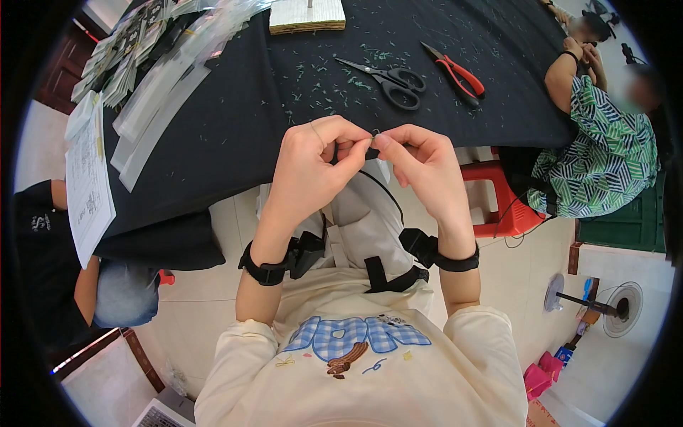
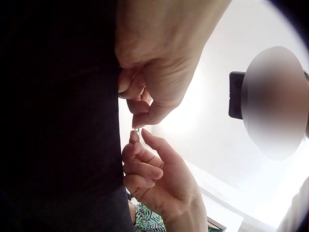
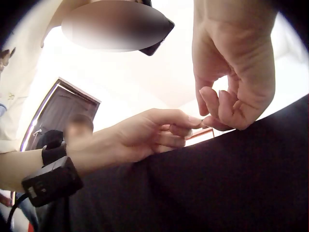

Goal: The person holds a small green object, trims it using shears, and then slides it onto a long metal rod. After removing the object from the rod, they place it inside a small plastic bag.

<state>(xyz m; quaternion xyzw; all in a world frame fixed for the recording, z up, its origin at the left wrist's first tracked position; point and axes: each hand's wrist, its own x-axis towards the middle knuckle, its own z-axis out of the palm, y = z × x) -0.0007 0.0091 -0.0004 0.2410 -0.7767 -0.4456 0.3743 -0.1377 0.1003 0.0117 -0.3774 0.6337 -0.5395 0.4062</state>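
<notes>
Well, mid-frame, the left hand (image 1: 311, 162) and the right hand (image 1: 427, 162) meet, thumbs and fingers pinched on a tiny wire-like piece (image 1: 375, 132), probably because it's too small to grab any other way. I can't tell just what it is. Past them, right of upper middle, black scissors (image 1: 388, 75) and red-handled pliers (image 1: 467, 77) lie on the black cloth (image 1: 516, 53), maybe for easy reach. Farther off, at the top, sits a white board (image 1: 295, 16).

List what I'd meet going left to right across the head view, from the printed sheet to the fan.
Printed sheet → clear plastic strips → left grip → tiny item at the fingertips → right grip → red stool → fan.
</notes>
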